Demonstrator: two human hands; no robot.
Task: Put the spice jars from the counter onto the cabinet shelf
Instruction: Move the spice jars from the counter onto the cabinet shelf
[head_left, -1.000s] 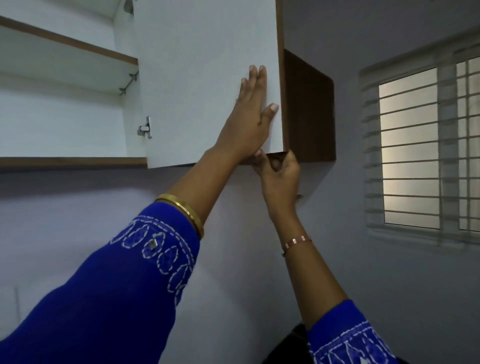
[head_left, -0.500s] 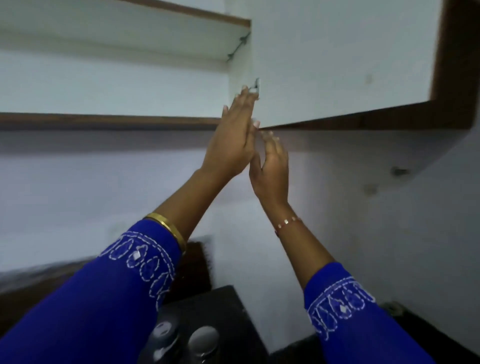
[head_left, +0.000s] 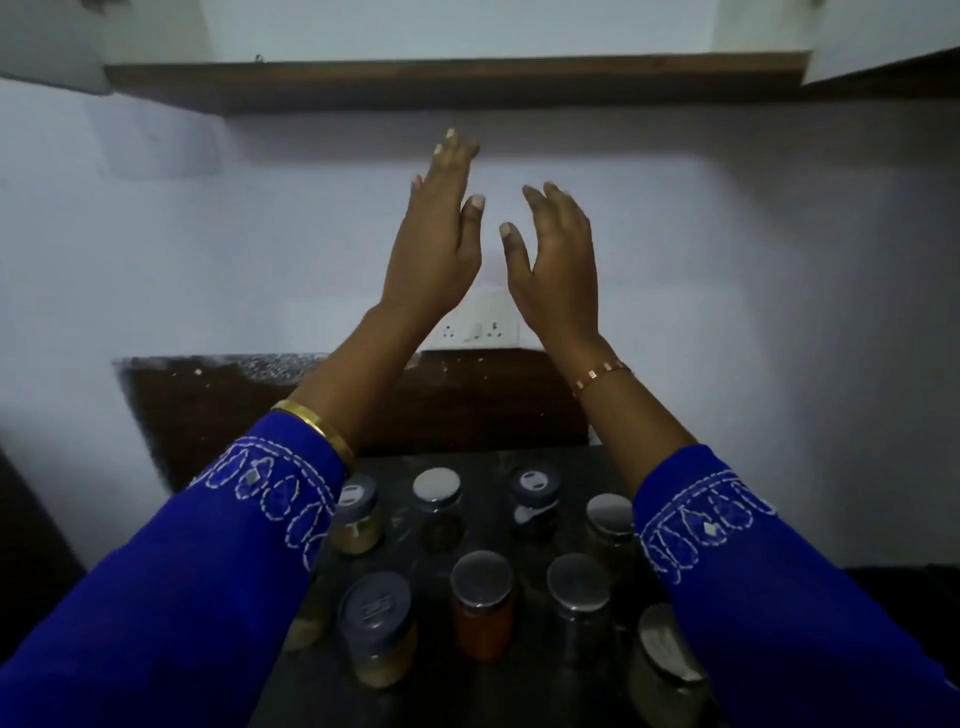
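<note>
Both hands are hovering raised before the pale matte wall, palms facing each other, fingers straight and relaxed, gripping nothing. Left hand (head_left: 434, 244) is reaching slightly higher than right hand (head_left: 558, 270), the two standing near each other without touching. A smooth gold bangle (head_left: 317, 423) is circling the left wrist; a thin beaded bracelet (head_left: 602, 371) is circling the right. Blue sleeves (head_left: 171, 597) with white looped embroidery are covering both forearms. Below them, the spice jars (head_left: 483, 605) are standing upright on the dark, glossy counter (head_left: 467, 696), clustered toward its back edge in loose rows: squat clear cylinders with round lids, some grey metal, some dark plastic. One jar is showing orange-red contents; others are showing tan or dark powders. A white switch plate (head_left: 480, 327) is sitting on the wall above a dark backsplash. The cabinet shelf (head_left: 457, 85), a brown wood-grain slab, is running across the top, well above the jars.
</note>
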